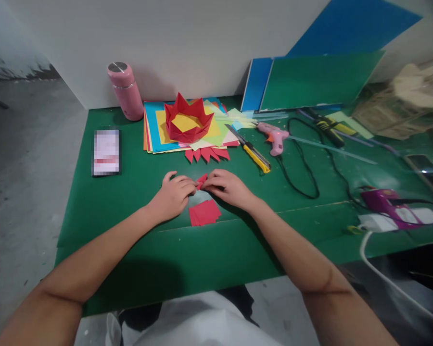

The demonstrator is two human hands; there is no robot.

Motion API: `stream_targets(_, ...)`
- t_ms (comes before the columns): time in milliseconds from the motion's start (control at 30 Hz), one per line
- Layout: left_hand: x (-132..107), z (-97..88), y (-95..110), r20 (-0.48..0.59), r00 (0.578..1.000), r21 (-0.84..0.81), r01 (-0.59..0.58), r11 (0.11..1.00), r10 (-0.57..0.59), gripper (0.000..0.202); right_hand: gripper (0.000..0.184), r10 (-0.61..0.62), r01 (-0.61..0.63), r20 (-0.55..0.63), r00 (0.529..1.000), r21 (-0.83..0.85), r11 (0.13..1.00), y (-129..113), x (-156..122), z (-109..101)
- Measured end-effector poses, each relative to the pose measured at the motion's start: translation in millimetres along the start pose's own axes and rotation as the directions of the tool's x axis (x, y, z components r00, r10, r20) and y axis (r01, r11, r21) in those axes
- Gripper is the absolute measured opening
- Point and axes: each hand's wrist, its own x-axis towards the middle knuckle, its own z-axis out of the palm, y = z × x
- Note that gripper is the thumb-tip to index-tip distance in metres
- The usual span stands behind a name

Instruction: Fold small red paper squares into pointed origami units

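Observation:
Between my two hands is a small folded piece of red paper (pixel 201 181), low over the green tabletop. The fingers of my left hand (pixel 175 194) press its left side, with the thumb or index finger lifted a little. My right hand (pixel 228 188) pinches the same paper from the right, and the fingertips partly cover it. Just below lies a small stack of red paper squares (pixel 204 213). Beyond my hands sit several pointed red folded pieces (pixel 207 154), next to a red folded-paper ring (pixel 189 132) with pointed tips on a pile of coloured paper (pixel 151 129).
A pink flask (pixel 126 93) stands at the back left, above a blurred-out phone-shaped item (pixel 106 152). To the right lie a yellow utility knife (pixel 252 154), a pink glue gun (pixel 274 137) with black cord, pliers (pixel 330 132) and a power strip (pixel 378 222). Blue and green boards (pixel 321 81) lean behind.

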Motion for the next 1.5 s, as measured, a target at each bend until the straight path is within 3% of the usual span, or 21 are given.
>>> stream_targets(300, 0, 0.9, -2, 0.004, 0.999, 0.021, -0.034, 0.999, 0.034, 0.039, 0.029, -0.128, 0.143, 0.089, 0.988, -0.192, 0.971, -2, -1, -8)
stream_targets(533, 0, 0.4, 0, -0.003, 0.998, 0.099, -0.069, 0.993, 0.069, 0.036, 0.023, -0.116, 0.122, 0.045, 0.992, -0.183, 0.976, -3, -2, -8)
stream_targets(767, 0, 0.2, -2, -0.009, 0.998, 0.103, -0.064, 0.993, 0.066, 0.033, 0.024, -0.158, 0.168, 0.078, 0.984, -0.147, 0.975, -3, -4, -16)
stream_targets(967, 0, 1.0, -2, -0.012, 0.998, 0.083, -0.058, 0.995, 0.059, 0.032, 0.02, -0.113, 0.113, -0.002, 0.994, -0.06, 0.992, 2, -7, -18)
stream_targets(1233, 1, 1.9, -5, -0.017, 0.999, 0.015, -0.038, 0.999, 0.038, 0.034, 0.022, -0.165, 0.165, 0.015, 0.986, -0.202, 0.965, 2, -1, -7)
stream_targets(1500, 2, 5.1, -3, -0.049, 0.999, 0.01, 0.016, 1.0, -0.015, 0.022, 0.026, -0.191, 0.206, 0.075, 0.979, -0.382, 0.901, -2, 6, 0)
